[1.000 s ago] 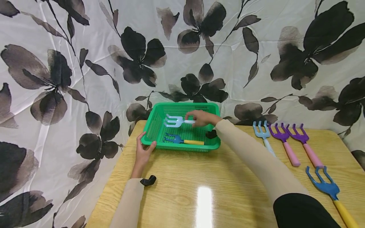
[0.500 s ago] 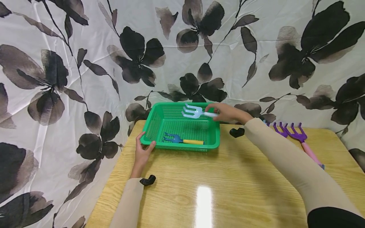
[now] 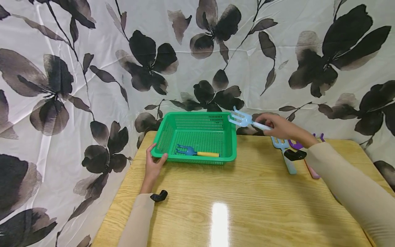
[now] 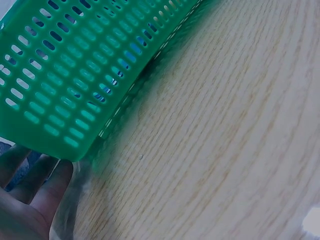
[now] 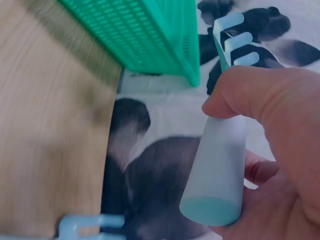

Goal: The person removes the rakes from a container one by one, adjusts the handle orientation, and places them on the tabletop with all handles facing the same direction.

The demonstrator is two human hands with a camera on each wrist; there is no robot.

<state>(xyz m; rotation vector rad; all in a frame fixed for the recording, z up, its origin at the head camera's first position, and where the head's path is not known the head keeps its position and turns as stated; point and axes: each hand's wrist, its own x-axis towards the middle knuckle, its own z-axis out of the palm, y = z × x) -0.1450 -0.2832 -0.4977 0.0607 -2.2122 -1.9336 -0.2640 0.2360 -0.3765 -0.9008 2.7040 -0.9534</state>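
My right hand pinches the pale handle of a light blue hand fork, held in the air just past the right rim of a green plastic basket. In the right wrist view, the thumb lies along the handle and the tines point away. My left hand grips the basket's near left corner, thumb at the front rim and other fingers around the left side. A dark blue hand fork with a yellow handle lies inside the basket along its near wall.
Right of the basket, another light blue hand fork lies on the wooden table. Purple forks with pink handles lie beside it, partly behind the right arm. A floral cloth hangs behind the table.
My right hand has lifted the light blue hand fork out of the basket and carried it right, past the rim. The left hand stays at the basket's corner.
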